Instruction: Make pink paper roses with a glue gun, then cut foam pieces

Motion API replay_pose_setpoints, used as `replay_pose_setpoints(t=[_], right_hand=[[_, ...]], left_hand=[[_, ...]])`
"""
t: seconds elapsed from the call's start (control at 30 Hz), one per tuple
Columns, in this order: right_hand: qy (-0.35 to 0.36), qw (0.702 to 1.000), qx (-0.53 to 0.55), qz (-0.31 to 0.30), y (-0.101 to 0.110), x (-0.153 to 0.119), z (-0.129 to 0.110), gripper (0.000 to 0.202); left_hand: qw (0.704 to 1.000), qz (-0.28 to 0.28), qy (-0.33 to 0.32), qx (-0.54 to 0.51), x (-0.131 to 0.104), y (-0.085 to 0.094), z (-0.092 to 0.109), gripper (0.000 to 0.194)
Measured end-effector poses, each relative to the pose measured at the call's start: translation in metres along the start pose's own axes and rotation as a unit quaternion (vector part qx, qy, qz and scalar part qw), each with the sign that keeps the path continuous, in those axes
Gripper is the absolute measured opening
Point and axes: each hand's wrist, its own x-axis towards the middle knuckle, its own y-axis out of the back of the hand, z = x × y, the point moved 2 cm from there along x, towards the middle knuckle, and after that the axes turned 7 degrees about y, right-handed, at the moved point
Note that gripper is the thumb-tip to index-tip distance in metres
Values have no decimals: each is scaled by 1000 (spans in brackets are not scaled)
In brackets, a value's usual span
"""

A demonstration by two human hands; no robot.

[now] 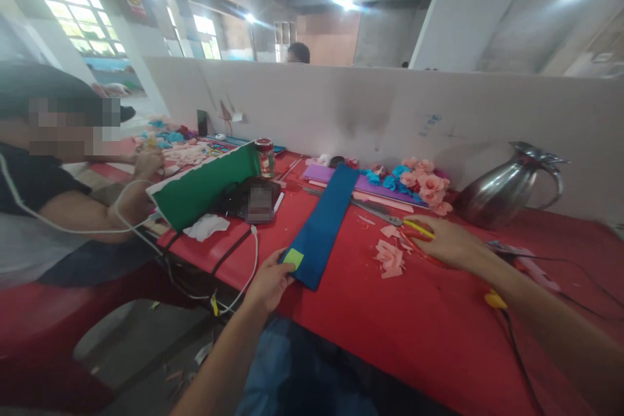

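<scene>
My left hand (273, 281) pinches the near end of a long blue strip (324, 224), perhaps paper or fabric. A small yellow-green square (293, 259) lies on that end, under my thumb. My right hand (451, 244) is closed round the yellow and red handles of a pair of scissors (377, 210). Their metal blades point left towards the strip, and a tip shows on its far side, so part of the blades is hidden by it. Just below the scissors, a pink paper flower (390, 259) and some pink scraps lie on the red table (370, 325).
A steel jug (502, 188) stands at right, near pink paper flowers (429, 183) and purple sheets (385, 186). Left are a green board (205, 188), a black phone-like device (251, 200) and a lidded jar (264, 159). A co-worker (58, 208) sits at far left. Cables cross the table edge.
</scene>
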Motion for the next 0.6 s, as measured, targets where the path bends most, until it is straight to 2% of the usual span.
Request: replay_pose_setpoints(t=[0.13, 0.2, 0.27, 0.37, 0.43, 0.53, 0.6], right_hand=[[32, 977, 208, -35, 5, -29, -29, 48], [10, 959, 266, -99, 7, -43, -45, 51], [6, 949, 283, -137, 6, -56, -54, 50], [-1, 923, 328, -203, -4, -69, -55, 49], [-41, 903, 359, -232, -15, -75, -49, 50], [-118, 890, 372, -238, -31, -82, -41, 44], [-136, 883, 375, -247, -37, -86, -40, 40]], left_hand=[[1000, 18, 1, 1, -1, 0, -1, 41], [1000, 30, 4, 0, -4, 0, 0, 45], [999, 35, 8, 1, -7, 2, 1, 49], [1000, 25, 10, 6, -11, 6, 4, 51], [1000, 14, 10, 8, -13, 9, 6, 51], [1000, 14, 14, 5, -14, 12, 6, 52], [1000, 21, 17, 4, -15, 11, 7, 54]])
